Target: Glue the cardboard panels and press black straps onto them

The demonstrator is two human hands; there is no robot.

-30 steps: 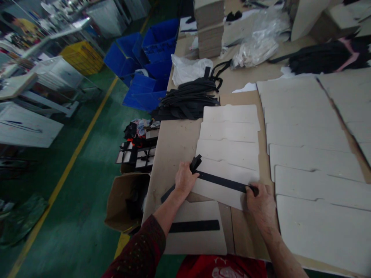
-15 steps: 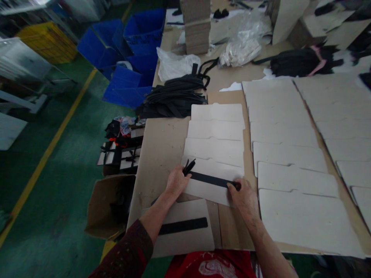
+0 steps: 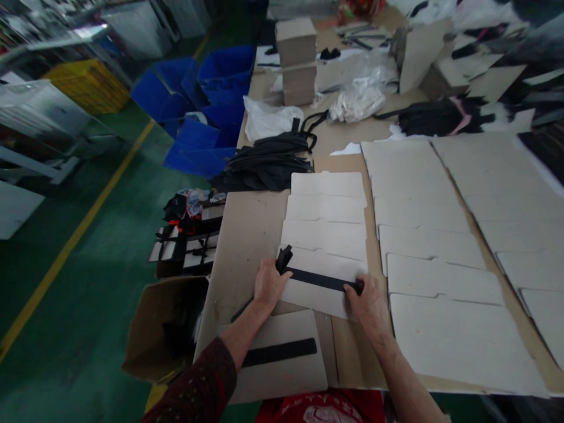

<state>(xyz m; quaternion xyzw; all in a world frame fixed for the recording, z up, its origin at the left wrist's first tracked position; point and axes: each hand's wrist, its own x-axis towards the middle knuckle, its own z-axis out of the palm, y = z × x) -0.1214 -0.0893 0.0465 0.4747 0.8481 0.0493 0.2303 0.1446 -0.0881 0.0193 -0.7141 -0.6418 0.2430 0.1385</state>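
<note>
A black strip [image 3: 317, 279] stretches across the nearest board of a row of overlapping pale cardboard panels [image 3: 324, 234]. My left hand [image 3: 269, 283] is closed at its left end, and more black strips [image 3: 284, 258] poke up from that fist. At the board's right edge, my right hand [image 3: 367, 302] pinches the strip's other end between thumb and fingers. Closer to my body lies another pale board [image 3: 282, 379] with a black strip [image 3: 282, 351] across it; my left forearm covers part of both.
More overlapping boards [image 3: 445, 329] fill the table's right side. A pile of black straps [image 3: 268, 158], plastic bags [image 3: 271, 117] and a stack of cardboard [image 3: 297, 64] stand farther back. Left of the table edge are an open carton [image 3: 150, 329] and blue bins [image 3: 198, 158].
The camera view has tilted up slightly, so the scene sits lower. Both hands keep hold of the strip, which lies on the same board.
</note>
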